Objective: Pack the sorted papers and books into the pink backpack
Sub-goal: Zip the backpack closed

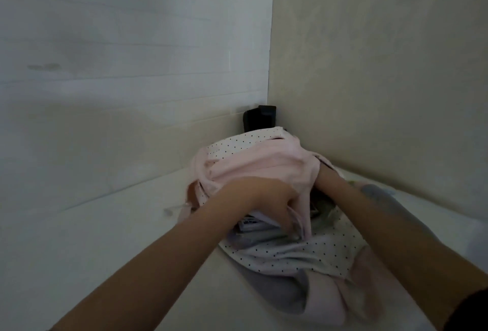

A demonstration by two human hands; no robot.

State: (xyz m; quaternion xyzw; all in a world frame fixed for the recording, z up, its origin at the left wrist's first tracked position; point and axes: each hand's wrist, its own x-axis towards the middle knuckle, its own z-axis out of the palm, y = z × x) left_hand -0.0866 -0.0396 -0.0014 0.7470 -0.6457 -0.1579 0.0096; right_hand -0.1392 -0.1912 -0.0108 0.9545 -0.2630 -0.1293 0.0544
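The pink backpack, with white black-dotted panels, lies on a white surface in the corner of the room. My left hand lies at its opening, fingers curled over the pink edge and against the papers and books that show just inside. My right hand reaches into the opening from the right; its fingers are hidden under the pink fabric. A grey inner lining and dotted flap spread toward me.
A white table runs left and forward of the bag. Two walls meet right behind the backpack. A dark box-like object stands in the corner behind it. A thin white cord or strap trails left of the bag.
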